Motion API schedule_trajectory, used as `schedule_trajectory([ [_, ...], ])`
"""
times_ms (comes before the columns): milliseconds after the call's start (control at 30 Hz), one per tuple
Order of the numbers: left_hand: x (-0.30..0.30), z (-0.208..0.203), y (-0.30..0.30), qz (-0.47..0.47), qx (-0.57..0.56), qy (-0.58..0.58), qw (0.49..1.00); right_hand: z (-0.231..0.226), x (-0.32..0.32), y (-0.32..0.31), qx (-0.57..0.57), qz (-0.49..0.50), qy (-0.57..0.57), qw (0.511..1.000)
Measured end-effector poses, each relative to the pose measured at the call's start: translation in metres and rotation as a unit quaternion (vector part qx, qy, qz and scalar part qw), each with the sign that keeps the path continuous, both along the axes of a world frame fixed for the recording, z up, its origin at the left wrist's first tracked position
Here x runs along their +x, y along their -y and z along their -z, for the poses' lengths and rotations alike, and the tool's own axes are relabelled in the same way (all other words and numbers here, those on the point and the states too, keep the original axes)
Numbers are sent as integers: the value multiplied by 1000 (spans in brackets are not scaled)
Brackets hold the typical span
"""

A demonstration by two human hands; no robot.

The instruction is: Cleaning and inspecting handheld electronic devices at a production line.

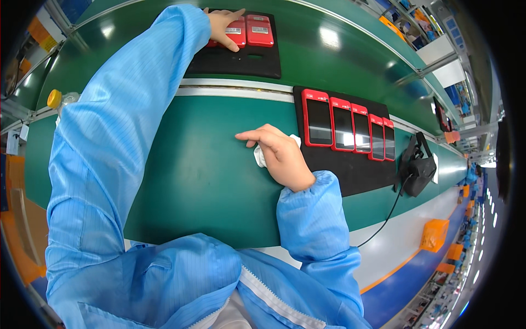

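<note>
My left hand (pixel 224 24) reaches far across to a black tray (pixel 235 60) on the conveyor belt and rests its fingers on a red phone (pixel 236 35); a second red phone (pixel 259 30) lies beside it. My right hand (pixel 276 153) sits on the green table, closed around a white cloth (pixel 259 158), with the index finger pointing left. Just right of that hand a black mat (pixel 356 175) carries a row of several red phones (pixel 345 126), screens up.
A black handheld scanner (pixel 419 164) with a cable stands at the mat's right end. A bottle with a yellow cap (pixel 55 100) is at the left. Orange bins (pixel 434 234) hang along the table's front edge. A metal rail (pixel 230 90) divides table and belt.
</note>
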State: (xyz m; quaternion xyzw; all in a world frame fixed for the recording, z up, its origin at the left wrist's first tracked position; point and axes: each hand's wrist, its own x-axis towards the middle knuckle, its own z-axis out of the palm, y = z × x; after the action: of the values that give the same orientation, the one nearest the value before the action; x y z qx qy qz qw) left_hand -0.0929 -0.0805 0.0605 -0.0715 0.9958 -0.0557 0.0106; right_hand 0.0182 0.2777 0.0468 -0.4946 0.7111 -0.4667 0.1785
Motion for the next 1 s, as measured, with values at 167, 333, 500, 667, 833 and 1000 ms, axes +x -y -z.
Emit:
schedule_trajectory([
  [167, 9, -16, 22, -29, 428, -68, 901, 1, -2, -3, -14, -13, -11, 1000],
  [333, 42, -41, 27, -24, 821, -90, 563, -2, 4, -4, -44, 18, -9, 999],
  [500, 43, -38, 38, -14, 626, -52, 778, -3, 5, -4, -43, 1, -1, 999],
  [667, 27, -22, 18, 105, 120, 29, 987, 2, 3, -5, -51, 9, -11, 999],
  [833, 25, -21, 18, 40, 115, 48, 991, -4, 2, -6, -71, 19, 13, 997],
  [1000, 57, -28, -5, 135, 116, -204, 963, -4, 0, -4, -108, 24, 14, 994],
])
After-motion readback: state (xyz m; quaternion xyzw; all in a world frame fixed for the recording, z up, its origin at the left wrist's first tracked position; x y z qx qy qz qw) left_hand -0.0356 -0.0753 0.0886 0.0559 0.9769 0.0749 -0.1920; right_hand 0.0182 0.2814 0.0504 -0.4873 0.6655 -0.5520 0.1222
